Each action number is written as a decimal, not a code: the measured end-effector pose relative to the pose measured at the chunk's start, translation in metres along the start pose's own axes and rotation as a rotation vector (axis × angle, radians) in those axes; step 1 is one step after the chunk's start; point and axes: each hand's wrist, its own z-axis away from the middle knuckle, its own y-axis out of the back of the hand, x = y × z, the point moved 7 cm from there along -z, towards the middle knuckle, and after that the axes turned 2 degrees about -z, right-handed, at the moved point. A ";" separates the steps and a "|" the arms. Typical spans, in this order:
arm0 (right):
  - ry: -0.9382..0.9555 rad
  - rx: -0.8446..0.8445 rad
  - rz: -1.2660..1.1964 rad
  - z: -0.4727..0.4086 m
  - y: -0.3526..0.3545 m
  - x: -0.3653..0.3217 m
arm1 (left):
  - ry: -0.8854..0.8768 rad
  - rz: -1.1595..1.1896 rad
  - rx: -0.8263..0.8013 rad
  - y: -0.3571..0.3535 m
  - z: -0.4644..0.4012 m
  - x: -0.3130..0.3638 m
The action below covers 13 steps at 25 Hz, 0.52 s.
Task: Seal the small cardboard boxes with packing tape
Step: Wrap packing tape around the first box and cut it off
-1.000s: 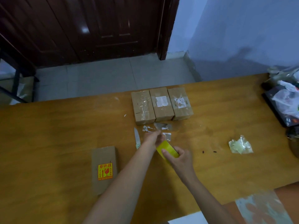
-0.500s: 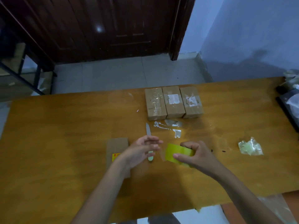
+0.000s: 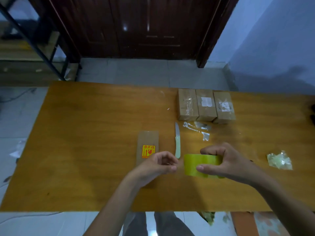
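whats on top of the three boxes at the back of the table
The three small cardboard boxes carry shiny clear tape, and the middle and right ones show white label remnants. Nothing else sits on them. Their contents are hidden.

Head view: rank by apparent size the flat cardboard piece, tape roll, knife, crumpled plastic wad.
1. flat cardboard piece, partly hidden by the left hand
2. tape roll, nearer the camera, so unsure
3. crumpled plastic wad
4. knife, long but thinnest

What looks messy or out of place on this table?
Torn scraps of clear tape lie stuck to the table just in front of the three boxes, and a crumpled plastic wad sits at the right. A bare knife lies beside the hands.
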 end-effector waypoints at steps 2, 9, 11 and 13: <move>0.002 0.010 -0.009 -0.005 -0.012 0.000 | 0.022 -0.047 0.152 0.023 0.017 -0.003; -0.023 0.146 0.098 -0.032 -0.039 0.037 | 0.065 -0.215 0.499 0.086 0.056 0.001; -0.020 0.207 0.269 -0.038 -0.035 0.051 | 0.069 -0.287 0.584 0.110 0.062 0.014; -0.047 0.237 0.386 -0.049 -0.031 0.063 | 0.049 -0.396 0.630 0.129 0.058 0.027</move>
